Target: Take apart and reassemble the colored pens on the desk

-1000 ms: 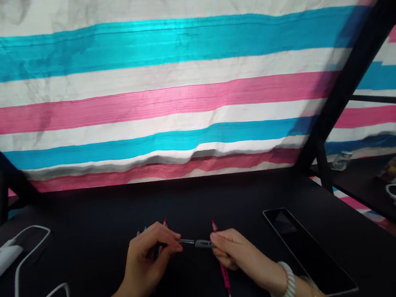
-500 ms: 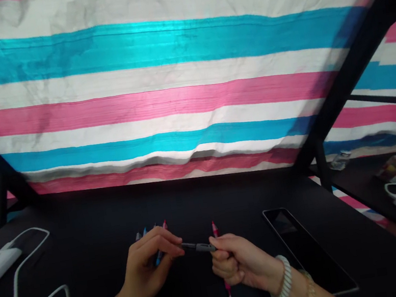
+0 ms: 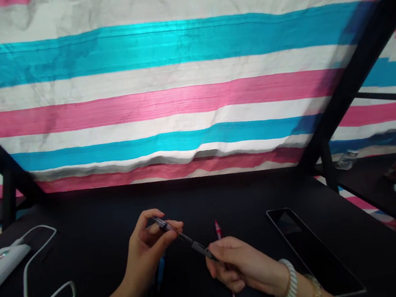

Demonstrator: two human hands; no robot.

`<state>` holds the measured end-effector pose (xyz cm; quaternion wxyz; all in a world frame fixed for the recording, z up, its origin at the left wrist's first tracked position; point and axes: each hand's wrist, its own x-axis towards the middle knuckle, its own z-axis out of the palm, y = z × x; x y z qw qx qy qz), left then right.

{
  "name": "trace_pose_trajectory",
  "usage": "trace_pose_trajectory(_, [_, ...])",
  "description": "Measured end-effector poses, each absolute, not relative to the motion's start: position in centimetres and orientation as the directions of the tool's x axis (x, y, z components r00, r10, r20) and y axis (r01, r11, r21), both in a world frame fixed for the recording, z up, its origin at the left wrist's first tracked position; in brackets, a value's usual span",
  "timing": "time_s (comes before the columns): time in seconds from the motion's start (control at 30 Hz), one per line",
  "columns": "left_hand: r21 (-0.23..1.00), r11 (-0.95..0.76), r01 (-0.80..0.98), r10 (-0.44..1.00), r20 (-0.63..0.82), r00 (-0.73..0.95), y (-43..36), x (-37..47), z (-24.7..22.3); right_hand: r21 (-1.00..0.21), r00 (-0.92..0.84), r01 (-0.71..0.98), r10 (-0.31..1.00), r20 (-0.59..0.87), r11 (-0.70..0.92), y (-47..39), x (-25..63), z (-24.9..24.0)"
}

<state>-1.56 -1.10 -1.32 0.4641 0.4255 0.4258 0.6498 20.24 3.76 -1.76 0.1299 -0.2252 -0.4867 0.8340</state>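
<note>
Between my two hands a black pen with a grey grip is held above the desk, slanting down to the right. My left hand pinches its clear upper end between thumb and fingers. The grey lower end is in the fingers of my right hand, which has a white coiled band at the wrist. A pink pen lies on the desk behind my right hand, partly covered by it. Below my left hand a blue pen shows in part; anything else there is hidden.
A tablet-like black device lies on the black desk at right. At left are a white box-shaped device and its white cable. A striped sheet hangs behind, with a slanting dark frame bar at right.
The pen has gone from nearly level to a steeper slant, its left end raised. My left hand has turned and its fingers have lifted. Pen tips seen behind it before are out of sight.
</note>
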Motion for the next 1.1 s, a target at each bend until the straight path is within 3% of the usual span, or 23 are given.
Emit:
trace_pose_trajectory(0.17, [0.936,-0.212,-0.281,0.952,0.132,-0.278,-1.0,-1.3,-1.0,-0.943,-0.833,0.034,0.512,-0.21,-0.332,3.4,20.2,-1.3])
trace_pose_trajectory(0.4, [0.939,-0.161,-0.304,0.968,0.09,-0.234,-0.7,-1.2,-0.6,-0.937,-0.735,-0.092,0.658,-0.164,-0.337,3.8,20.2,-1.2])
trace_pose_trajectory(0.63, [0.925,-0.143,-0.351,0.986,0.103,-0.13,-0.3,-1.5,-1.0,-0.934,-0.711,-0.109,0.683,-0.166,-0.34,3.8,20.1,-1.1])
trace_pose_trajectory(0.9, [0.912,-0.176,-0.37,0.973,0.103,-0.208,0.0,-1.7,-1.3,-0.938,-0.689,-0.129,0.709,-0.149,-0.322,4.0,20.3,-1.5])
trace_pose_trajectory(1.1, [0.905,-0.177,-0.386,0.978,0.118,-0.171,0.0,-1.8,-1.3,-0.939,-0.671,-0.133,0.726,-0.15,-0.317,4.5,20.3,-1.7])
